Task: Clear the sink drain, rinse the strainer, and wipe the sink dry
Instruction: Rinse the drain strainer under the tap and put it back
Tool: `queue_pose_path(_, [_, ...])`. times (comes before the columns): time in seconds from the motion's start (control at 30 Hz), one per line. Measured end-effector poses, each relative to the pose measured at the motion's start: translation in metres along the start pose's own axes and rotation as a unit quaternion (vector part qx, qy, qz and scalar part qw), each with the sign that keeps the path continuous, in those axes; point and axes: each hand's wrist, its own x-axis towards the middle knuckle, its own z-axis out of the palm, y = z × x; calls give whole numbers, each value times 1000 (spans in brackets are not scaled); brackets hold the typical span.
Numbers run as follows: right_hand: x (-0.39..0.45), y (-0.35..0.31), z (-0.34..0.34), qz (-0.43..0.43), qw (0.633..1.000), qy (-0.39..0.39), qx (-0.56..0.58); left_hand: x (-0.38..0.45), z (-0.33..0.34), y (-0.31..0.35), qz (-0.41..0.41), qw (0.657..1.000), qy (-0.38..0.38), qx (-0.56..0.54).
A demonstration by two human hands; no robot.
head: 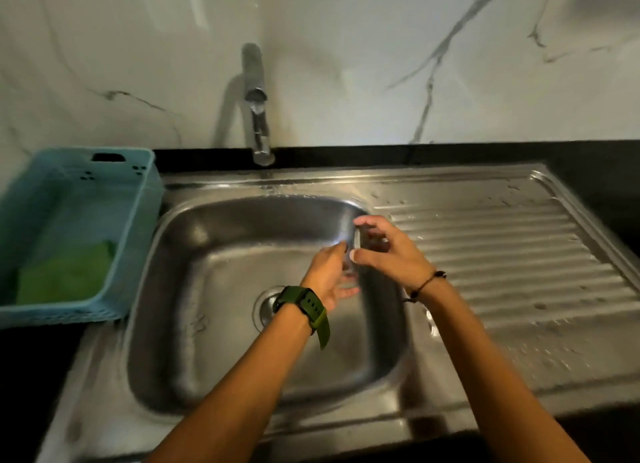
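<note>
**Strainer held over the right side of the basin**

While both hands meet above the sink [214,341], the right hand [391,251] grips the strainer [357,238], a small metal ring seen edge-on, with thumb below and fingers curled over its top. It sits over the far right part of the basin, close to the ribbed drainboard [502,254]. Beside it, the left hand [329,272] has its fingers reaching toward the strainer; motion blur makes it hard to say whether they touch or pinch it, so its grasp cannot be told. A green watch [304,306] is on the left wrist, a dark cord bracelet [426,284] on the right. Under the left wrist lies the drain [266,306]. At the far edge stands the faucet [258,116]. On the desk to the left, a blue basket [138,220] holds a green cloth [65,275].
</note>
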Motion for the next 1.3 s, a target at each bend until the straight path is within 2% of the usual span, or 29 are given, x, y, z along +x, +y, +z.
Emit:
queue_pose_path(0.07, [16,-17,22,-21,994,-28,101,1,-19,12,-5,999,-12,-46])
queue_pose_path(0.13, [33,-29,39,-22,988,-70,139,0,-40,26,7,996,-2,-86])
queue_pose_path(0.2, [51,-39,50,-13,983,-115,146,2,-61,39,33,991,47,-117])
queue_pose_path(0.27, [75,-52,56,25,987,-112,114,8,-78,51,58,985,116,-116])
queue_pose_path(0.33, [109,-71,62,45,995,-59,63,11,-91,60,69,977,165,-113])
queue_pose_path(0.4, [148,-91,73,31,999,2,-38,12,-99,66,73,973,187,-117])
queue_pose_path(0.5, [189,-116,96,-12,964,55,-259,12,-108,67,79,970,203,-110])
queue_pose_path(0.6, [206,-121,108,-49,927,90,-360,10,-114,63,76,973,197,-95])
queue_pose_path(0.67, [212,-121,112,-77,892,91,-436,10,-117,62,74,974,194,-88])
queue_pose_path(0.87, [215,-128,117,-159,815,-7,-557,13,-113,61,73,976,186,-85])
queue_pose_path(0.93, [213,-125,114,-152,840,-4,-521,15,-111,61,76,978,176,-84])
queue_pose_path(1.0, [207,-121,111,-129,893,15,-432,16,-110,61,77,979,170,-77])
queue_pose_path(1.07, [193,-113,112,-90,951,44,-291,20,-109,60,79,980,167,-75])
queue_pose_path(1.13, [167,-106,111,-3,994,11,-109,23,-108,60,80,981,160,-80])
queue_pose_path(1.17, [152,-103,109,41,997,-47,-46,23,-107,60,79,981,156,-81])
queue_pose_path(1.23, [129,-100,102,80,986,-145,9,23,-106,61,77,983,147,-82])
queue_pose_path(1.3, [119,-104,95,73,987,-139,21,22,-103,62,77,983,141,-85])
